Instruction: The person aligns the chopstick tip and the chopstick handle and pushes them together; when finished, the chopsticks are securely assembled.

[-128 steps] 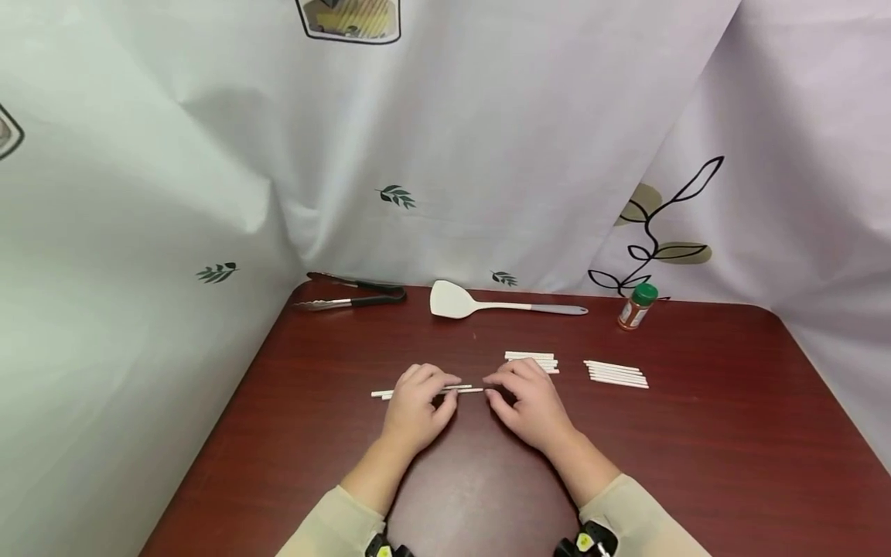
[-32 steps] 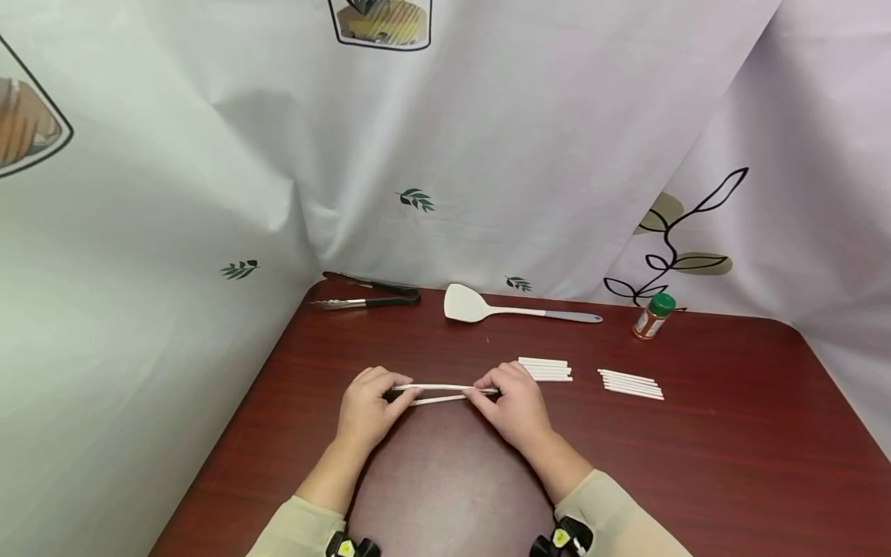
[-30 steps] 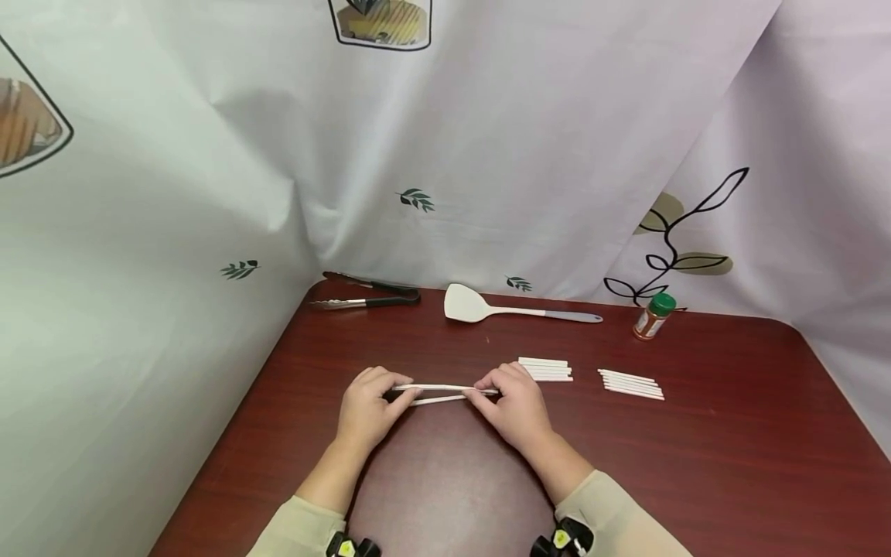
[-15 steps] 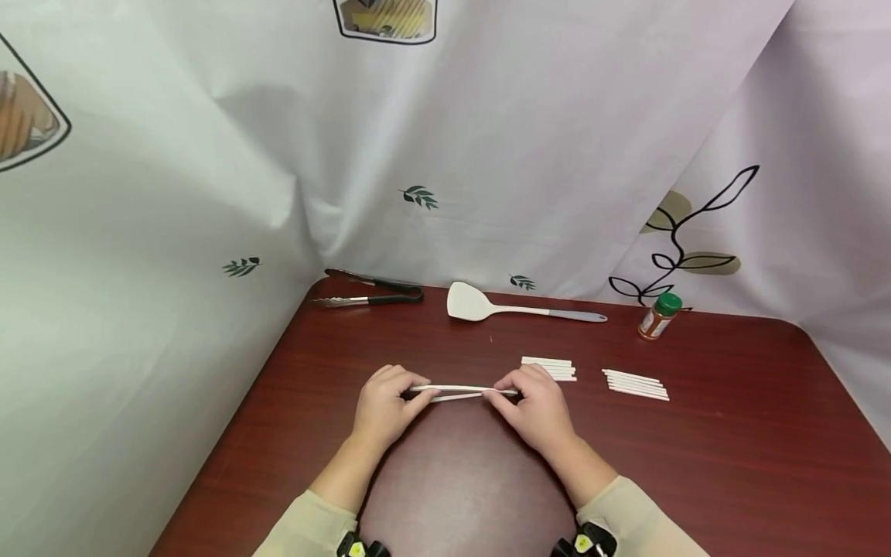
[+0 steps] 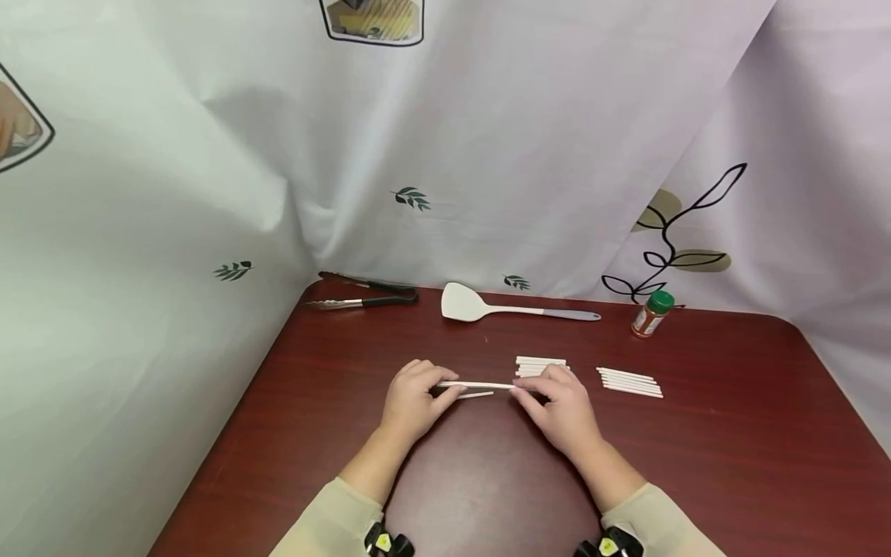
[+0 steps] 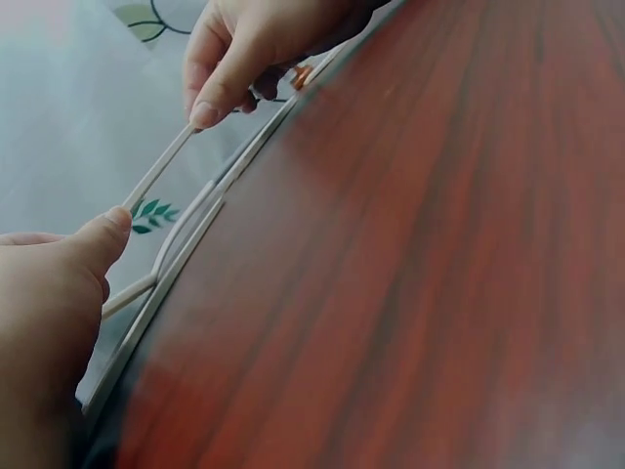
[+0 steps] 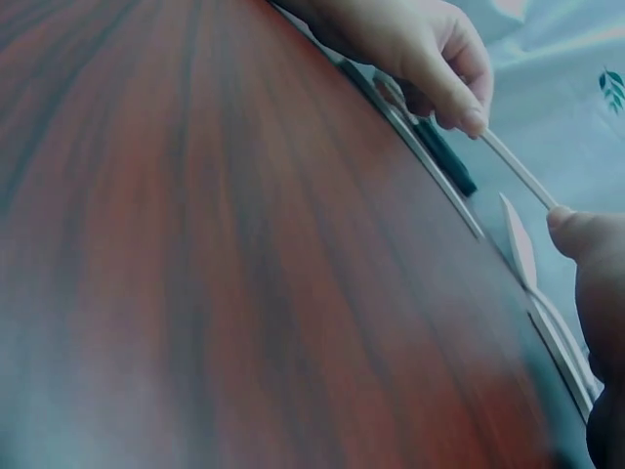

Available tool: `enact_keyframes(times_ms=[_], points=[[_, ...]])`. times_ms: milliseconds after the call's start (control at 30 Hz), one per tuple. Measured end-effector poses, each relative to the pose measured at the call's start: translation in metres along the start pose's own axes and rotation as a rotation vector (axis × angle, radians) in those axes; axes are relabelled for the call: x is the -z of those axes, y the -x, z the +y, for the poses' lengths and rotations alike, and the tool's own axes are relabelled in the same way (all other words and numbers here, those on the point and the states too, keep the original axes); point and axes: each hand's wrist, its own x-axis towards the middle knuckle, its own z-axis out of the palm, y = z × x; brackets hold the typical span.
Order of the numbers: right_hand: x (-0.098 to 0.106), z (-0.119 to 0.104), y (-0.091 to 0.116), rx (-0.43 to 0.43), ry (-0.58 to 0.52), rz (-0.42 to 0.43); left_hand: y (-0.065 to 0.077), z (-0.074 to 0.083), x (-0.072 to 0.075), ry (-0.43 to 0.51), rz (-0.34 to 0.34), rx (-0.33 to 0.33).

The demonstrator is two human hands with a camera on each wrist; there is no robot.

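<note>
A thin white stick (image 5: 483,384) spans the space between the two hands, lifted off the table. My left hand (image 5: 411,402) pinches its left end between thumb and fingers. At the other end, the thumb and fingers of my right hand (image 5: 564,410) pinch it too. Both wrist views show this same stick (image 6: 159,166) between the thumbs. Below it, another white stick (image 5: 476,395) lies on the table, its left part hidden by my left hand. Just behind my right hand is a group of white sticks (image 5: 541,360), partly covered by the fingers.
Several more white sticks (image 5: 629,382) lie side by side to the right. Along the back of the dark red table (image 5: 731,433) are tongs (image 5: 376,300), a white spatula (image 5: 462,303) and a green-capped spice jar (image 5: 652,313). A pale printed curtain (image 5: 529,139) hangs behind.
Earlier my left hand was over sticks on the table and my right hand held none. Both hands then took one stick, raised it and shifted right, leaving the lower stick apart from my right hand.
</note>
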Motion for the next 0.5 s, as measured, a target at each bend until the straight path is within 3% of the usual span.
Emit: enact_keyframes(times_ms=[267,500], points=[[0.028,0.014,0.009,-0.054,0.062,-0.007,-0.010,0.019,-0.023,0.036,-0.033,-0.028],[0.047,0.026,0.020,-0.042,0.099,0.040,-0.018,0.034,-0.043,0.010,-0.052,-0.068]])
